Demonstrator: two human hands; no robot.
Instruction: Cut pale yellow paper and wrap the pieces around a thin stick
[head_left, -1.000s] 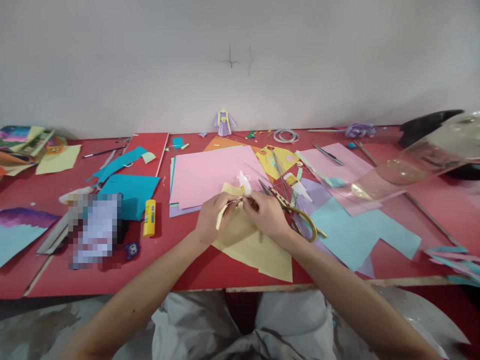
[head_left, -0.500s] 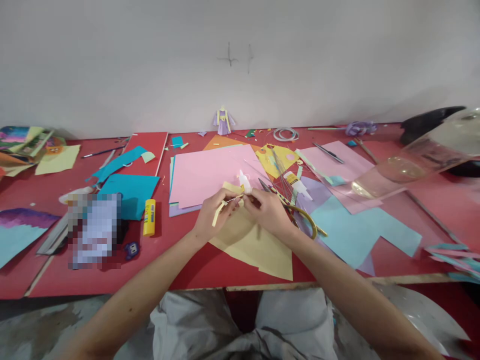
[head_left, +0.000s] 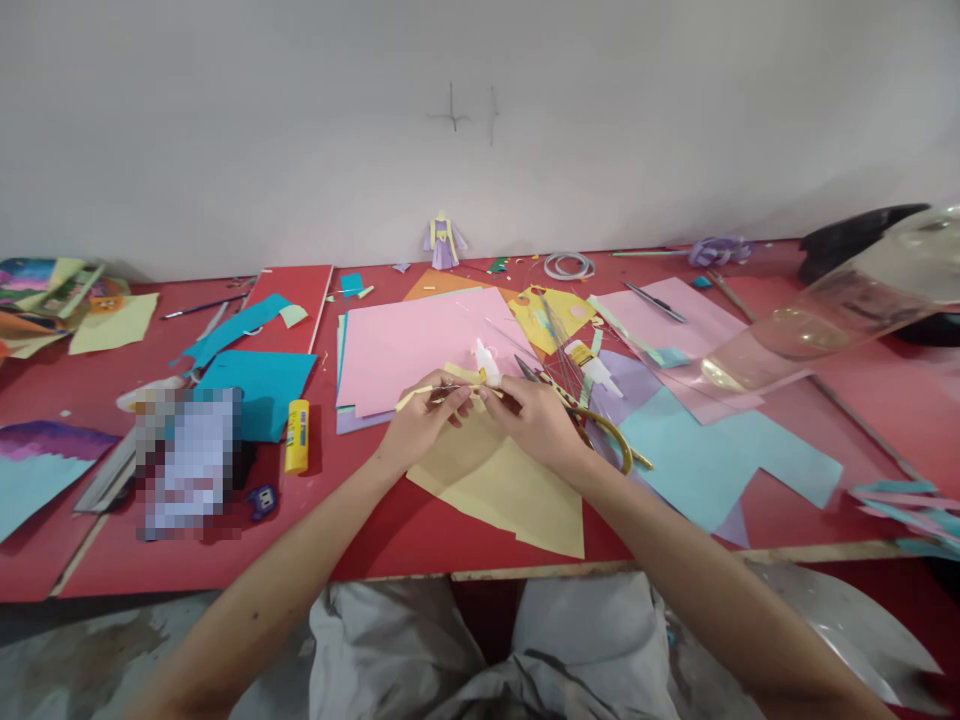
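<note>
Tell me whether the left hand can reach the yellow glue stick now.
Probably yes: only flat paper and red tabletop separate the left hand from the glue stick, though its fingers hold a pale yellow strip.

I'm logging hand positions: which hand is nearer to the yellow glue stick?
Left. The left hand is to the right of the yellow glue stick, not touching it; the right hand is farther off on that same side, beyond the left hand.

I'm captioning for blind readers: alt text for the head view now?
A person's left hand and right hand hold a narrow yellow strip above a pale yellow sheet on a red table. Right are scissors; left, a glue stick.
</note>
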